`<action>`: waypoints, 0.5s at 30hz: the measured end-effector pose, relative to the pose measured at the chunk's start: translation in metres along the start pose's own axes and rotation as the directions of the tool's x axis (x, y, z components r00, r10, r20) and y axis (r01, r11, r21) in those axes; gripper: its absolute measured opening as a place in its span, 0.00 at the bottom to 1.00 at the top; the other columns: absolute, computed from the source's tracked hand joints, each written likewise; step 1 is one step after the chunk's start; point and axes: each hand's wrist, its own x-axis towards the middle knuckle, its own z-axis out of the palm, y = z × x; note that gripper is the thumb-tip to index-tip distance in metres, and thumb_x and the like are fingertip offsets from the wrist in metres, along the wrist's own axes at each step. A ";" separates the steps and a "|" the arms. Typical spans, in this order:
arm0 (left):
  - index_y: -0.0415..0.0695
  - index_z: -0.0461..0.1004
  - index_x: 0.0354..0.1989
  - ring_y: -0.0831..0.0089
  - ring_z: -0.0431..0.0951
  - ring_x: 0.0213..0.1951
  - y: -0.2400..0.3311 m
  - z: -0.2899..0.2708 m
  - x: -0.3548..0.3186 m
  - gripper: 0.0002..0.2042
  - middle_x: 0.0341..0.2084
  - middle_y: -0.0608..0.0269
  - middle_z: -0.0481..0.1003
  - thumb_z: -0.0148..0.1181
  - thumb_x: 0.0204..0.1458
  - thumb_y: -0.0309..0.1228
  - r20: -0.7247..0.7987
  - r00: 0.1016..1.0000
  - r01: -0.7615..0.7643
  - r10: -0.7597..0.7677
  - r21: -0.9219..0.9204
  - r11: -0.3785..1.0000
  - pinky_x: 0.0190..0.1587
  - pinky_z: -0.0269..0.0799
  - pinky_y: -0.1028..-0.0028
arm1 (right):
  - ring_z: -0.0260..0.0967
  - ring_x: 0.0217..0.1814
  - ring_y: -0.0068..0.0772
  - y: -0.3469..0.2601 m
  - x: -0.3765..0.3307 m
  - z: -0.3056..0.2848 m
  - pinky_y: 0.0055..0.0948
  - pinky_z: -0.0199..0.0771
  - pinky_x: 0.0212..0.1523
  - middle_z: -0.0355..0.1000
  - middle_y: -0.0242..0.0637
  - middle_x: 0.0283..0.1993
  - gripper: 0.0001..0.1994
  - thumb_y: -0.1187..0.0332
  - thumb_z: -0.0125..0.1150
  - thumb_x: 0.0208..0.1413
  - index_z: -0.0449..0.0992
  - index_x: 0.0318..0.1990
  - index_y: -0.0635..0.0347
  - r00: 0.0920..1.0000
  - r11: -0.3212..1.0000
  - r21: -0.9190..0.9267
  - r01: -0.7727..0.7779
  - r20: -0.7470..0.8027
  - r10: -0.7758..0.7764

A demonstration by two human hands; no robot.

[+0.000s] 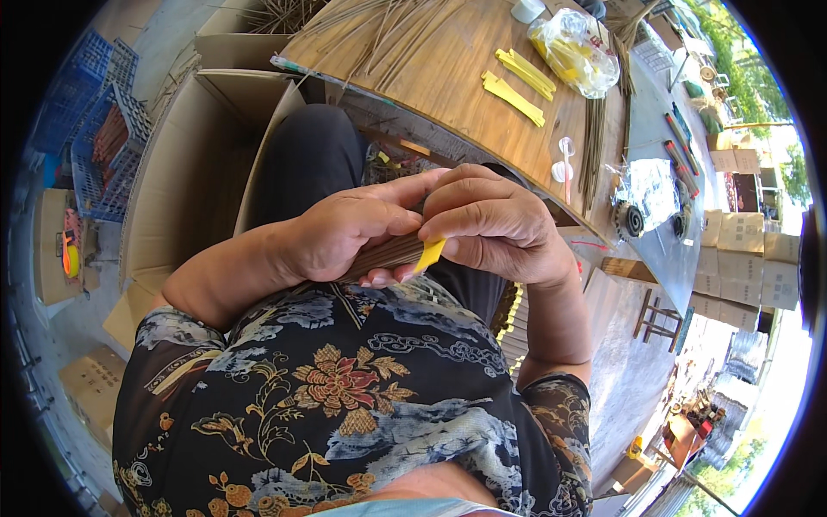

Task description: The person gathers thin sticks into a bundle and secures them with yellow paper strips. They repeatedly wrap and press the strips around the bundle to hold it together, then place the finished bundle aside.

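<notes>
A bundle of thin brown sticks point(389, 256) lies across the palm of my left hand point(345, 226), in front of my chest. The left fingers curl round it from below, their tips showing under the sticks. My right hand point(500, 220) comes over from the other side, thumb and fingers pinched on a yellow strip point(430, 256). That strip sits against the bundle, its loose end hanging down; how far it goes round is hidden by the fingers. More yellow strips point(514, 96) lie in two small stacks on the wooden table point(469, 121) ahead.
Loose brown sticks point(379, 34) spread over the table's far left. A clear bag point(575, 53) with yellow contents stands beyond the strips. An open cardboard box point(185, 181) is close on my left, with blue crates point(99, 164) farther out. Stacked cartons point(745, 258) stand far right.
</notes>
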 end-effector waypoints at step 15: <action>0.44 0.50 0.58 0.85 0.62 0.16 0.002 0.000 0.003 0.24 0.19 0.64 0.66 0.48 0.55 0.35 -0.005 0.999 0.047 -0.047 0.126 0.991 0.15 0.59 0.88 | 0.64 0.42 0.37 0.004 -0.007 -0.009 0.33 0.61 0.46 0.67 0.38 0.39 0.09 0.66 0.62 0.45 0.76 0.34 0.59 0.995 0.968 0.240 -0.077 0.072 0.061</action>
